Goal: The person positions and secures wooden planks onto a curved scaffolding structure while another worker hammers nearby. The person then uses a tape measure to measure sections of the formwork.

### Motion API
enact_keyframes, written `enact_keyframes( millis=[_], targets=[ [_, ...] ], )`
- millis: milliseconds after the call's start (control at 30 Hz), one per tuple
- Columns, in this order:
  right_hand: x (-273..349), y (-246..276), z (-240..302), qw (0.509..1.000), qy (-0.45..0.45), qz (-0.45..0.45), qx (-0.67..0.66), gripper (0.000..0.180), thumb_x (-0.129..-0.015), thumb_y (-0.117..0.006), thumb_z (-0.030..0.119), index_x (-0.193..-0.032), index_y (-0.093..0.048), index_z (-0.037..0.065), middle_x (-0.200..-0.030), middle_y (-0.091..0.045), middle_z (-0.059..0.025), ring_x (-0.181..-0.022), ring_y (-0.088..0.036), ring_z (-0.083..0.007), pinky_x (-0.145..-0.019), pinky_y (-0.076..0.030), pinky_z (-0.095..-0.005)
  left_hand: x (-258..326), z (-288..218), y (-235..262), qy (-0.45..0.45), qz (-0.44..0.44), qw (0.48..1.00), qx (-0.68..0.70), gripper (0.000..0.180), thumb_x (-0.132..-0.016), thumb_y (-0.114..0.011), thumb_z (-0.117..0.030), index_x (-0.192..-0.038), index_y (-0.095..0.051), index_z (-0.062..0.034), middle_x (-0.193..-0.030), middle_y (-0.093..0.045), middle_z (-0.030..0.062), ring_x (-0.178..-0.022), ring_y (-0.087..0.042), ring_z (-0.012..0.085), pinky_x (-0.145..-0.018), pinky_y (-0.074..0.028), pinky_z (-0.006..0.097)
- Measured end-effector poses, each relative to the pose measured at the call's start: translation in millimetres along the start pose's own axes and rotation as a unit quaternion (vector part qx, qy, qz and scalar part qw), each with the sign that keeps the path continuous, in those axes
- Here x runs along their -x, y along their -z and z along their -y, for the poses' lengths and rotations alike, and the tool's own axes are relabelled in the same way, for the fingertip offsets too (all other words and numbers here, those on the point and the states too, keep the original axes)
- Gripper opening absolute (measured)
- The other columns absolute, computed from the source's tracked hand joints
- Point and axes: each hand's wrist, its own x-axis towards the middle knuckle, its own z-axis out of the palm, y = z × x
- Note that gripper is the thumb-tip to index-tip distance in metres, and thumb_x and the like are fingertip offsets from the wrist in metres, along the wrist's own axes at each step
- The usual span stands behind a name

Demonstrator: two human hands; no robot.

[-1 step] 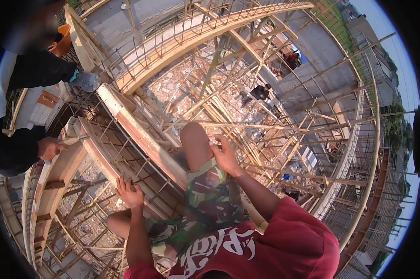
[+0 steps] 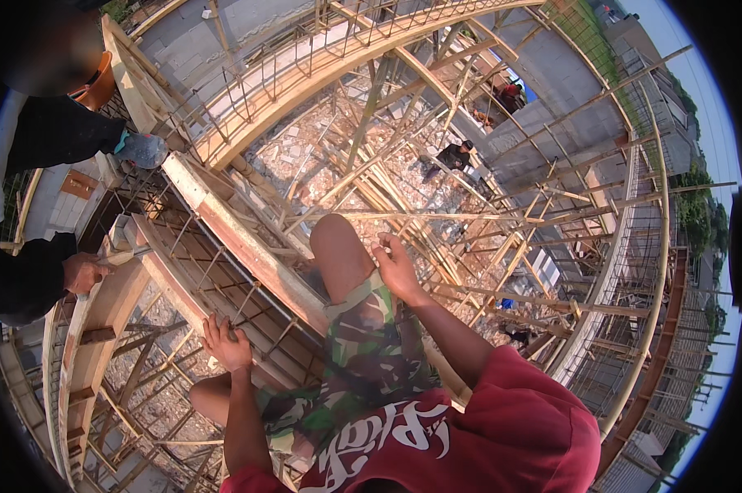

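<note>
While both hands sit well apart, the largest entry lies beyond them: one curved formwork beam (image 2: 295, 94), pale timber.

Item: far side board (image 2: 239, 246), long, running past the left hand's fingertips toward the knee.

Item: near side board (image 2: 173, 279), directly under and ahead of the left hand. Judged stiff, fairly heavy, rough-faced, not fragile; best held over its top edge, fingers on one face, thumb on the other.

Item: steel reinforcement (image 2: 285, 332), thin bars between the boards, just right of the left hand; presumably rigid.

Item: bent knee (image 2: 342, 255), between the hands.

Item: left hand (image 2: 228, 343), forearm rising from the lower edge, fingers spread over the board's edge; firmness of grip cannot be told.

Item: right hand (image 2: 397, 267), forearm angled inward, fingers loosely curled beside the knee, apparently touching it, no held object discernible.

Item: co-worker's hand (image 2: 83, 273), at the timberwork, left of and beyond the left hand.
</note>
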Motion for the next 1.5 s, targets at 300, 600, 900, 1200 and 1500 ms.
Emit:
enact_keyframes(
  millis=[300, 600, 900, 1200, 1500],
  targets=[
    [-54, 68, -141, 0.946, -0.269, -0.155, -0.091, 0.049, -0.093, -0.064, 0.037, -0.131, -0.056, 0.008, -0.109, -0.067, -0.0102, -0.087, -0.066, -0.0224, -0.070, -0.053, -0.0375, -4, 2, -2, -0.006, 0.022, 0.998, -0.057, 0.043, -0.095, -0.056, -0.038, -0.131, -0.063, -0.0145, -0.154, -0.045, 0.0080, -0.150, -0.030, 0.0318, -0.118, -0.019, 0.059],
    [-53, 103, -182, 0.902, -0.277, -0.278, -0.182, 0.039, -0.088, -0.069, 0.033, -0.116, -0.062, 0.007, -0.085, -0.067, -0.0098, -0.069, -0.064, -0.0186, -0.057, -0.049, -0.0353, -22, -53, -16, -0.002, 0.007, 0.998, 0.058, 0.053, -0.104, -0.051, -0.040, -0.140, -0.051, -0.0013, -0.149, -0.046, 0.0198, -0.145, -0.034, 0.0382, -0.116, -0.025, 0.057],
    [-34, 108, -204, 0.874, -0.310, -0.300, -0.224, 0.040, -0.088, -0.070, 0.034, -0.114, -0.064, 0.005, -0.088, -0.069, -0.0112, -0.070, -0.064, -0.0185, -0.060, -0.050, -0.0332, -35, -158, 4, 0.080, 0.021, 0.933, 0.350, 0.059, -0.106, -0.050, -0.033, -0.149, -0.037, 0.0048, -0.152, -0.039, 0.0241, -0.141, -0.038, 0.0385, -0.117, -0.030, 0.045],
    [-17, 104, -202, 0.852, -0.344, -0.266, -0.291, 0.043, -0.093, -0.064, 0.036, -0.126, -0.057, 0.010, -0.114, -0.062, -0.0089, -0.084, -0.063, -0.0209, -0.071, -0.050, -0.0369, 6, -298, 58, 0.126, 0.141, 0.821, 0.539, 0.059, -0.107, -0.047, -0.026, -0.156, -0.028, 0.0022, -0.161, -0.028, 0.0233, -0.149, -0.028, 0.0341, -0.122, -0.021, 0.042],
    [-23, 129, -186, 0.799, -0.290, -0.277, -0.447, 0.069, -0.098, -0.050, 0.050, -0.152, -0.038, 0.010, -0.148, -0.048, -0.0159, -0.110, -0.057, -0.0268, -0.084, -0.049, -0.0416, -52, -409, 0, 0.218, 0.482, 0.628, 0.571, 0.063, -0.106, -0.043, -0.040, -0.158, -0.024, -0.0093, -0.157, -0.039, 0.0136, -0.144, -0.038, 0.0287, -0.119, -0.027, 0.045]
  ],
)
